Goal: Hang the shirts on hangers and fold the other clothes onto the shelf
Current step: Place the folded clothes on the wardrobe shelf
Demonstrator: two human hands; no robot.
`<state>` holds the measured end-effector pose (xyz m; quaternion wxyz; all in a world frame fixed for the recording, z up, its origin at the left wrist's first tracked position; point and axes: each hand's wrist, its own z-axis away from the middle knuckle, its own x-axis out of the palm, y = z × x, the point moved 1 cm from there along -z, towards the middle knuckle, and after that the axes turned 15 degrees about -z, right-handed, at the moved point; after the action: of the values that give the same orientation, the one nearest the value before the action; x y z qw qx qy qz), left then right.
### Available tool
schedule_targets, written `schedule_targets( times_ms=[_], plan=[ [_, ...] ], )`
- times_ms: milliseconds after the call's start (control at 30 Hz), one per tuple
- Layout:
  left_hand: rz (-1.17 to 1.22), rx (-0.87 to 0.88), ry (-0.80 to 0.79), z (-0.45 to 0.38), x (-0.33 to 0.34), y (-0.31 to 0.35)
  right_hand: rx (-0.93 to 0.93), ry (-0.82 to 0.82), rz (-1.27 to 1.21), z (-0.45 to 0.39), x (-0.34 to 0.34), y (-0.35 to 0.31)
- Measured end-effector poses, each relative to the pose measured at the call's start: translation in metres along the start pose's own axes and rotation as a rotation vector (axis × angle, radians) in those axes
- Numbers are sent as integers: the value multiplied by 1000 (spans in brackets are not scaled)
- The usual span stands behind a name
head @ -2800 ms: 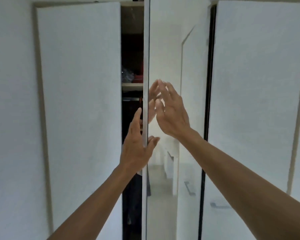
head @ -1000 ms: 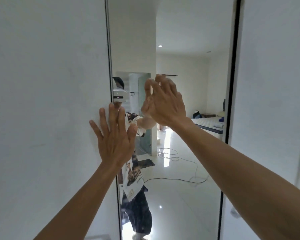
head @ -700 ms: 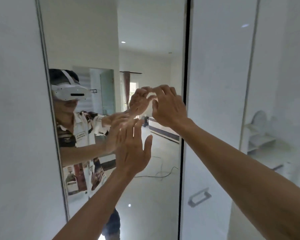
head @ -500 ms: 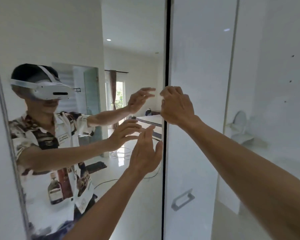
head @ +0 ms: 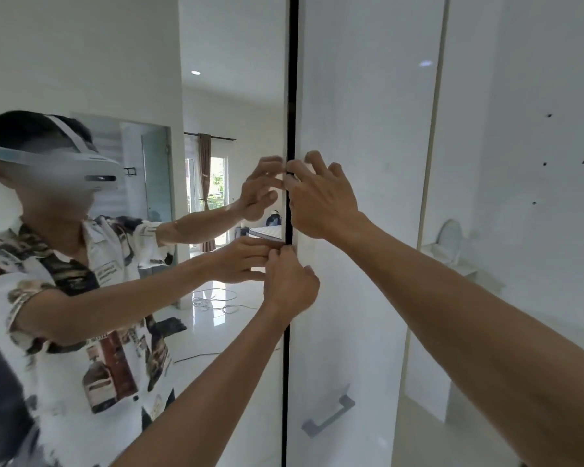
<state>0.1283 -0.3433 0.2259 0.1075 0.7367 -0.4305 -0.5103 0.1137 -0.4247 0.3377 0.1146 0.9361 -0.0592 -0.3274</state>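
Both hands were at the dark vertical seam [head: 290, 332] between the tall mirrored wardrobe door [head: 216, 365] and the glossy white wardrobe door [head: 361, 96] beside it. The right hand [head: 321, 197] had its fingers curled, tips at the mirrored door's edge; the left hand [head: 289, 281], lower down, pinched the same edge. No shirts, hangers or shelf were visible; they were presumably shut inside. With only fingertips on a thin, handle-less edge, the grip could have slipped, or the door could have sprung back on the fingers. A hard tug risked swinging the mirrored panel into the person standing close. The grey metal bar handle [head: 329, 416] on the white door sat unused below.
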Motion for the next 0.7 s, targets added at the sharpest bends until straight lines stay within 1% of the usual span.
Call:
schedule_targets(
  times_ms=[100,233,333,400,467,633,700],
  plan=[
    [116,-25,-20,-7,1,-4,-23,-8,39,6,-1,-3],
    [257,14,-61,-1,0,-8,-32,22,87,21,-17,-3],
    [365,77,-109,9,4,-1,-42,74,158,32,-34,4],
    [406,124,-143,17,11,5,-42,137,197,41,-47,10],
    [421,169,-176,28,18,14,-13,167,250,52,-59,16],
    [401,323,-235,53,40,51,93,170,375,81,-88,43],
    [455,376,-277,62,52,70,135,131,432,96,-101,56]
  ],
)
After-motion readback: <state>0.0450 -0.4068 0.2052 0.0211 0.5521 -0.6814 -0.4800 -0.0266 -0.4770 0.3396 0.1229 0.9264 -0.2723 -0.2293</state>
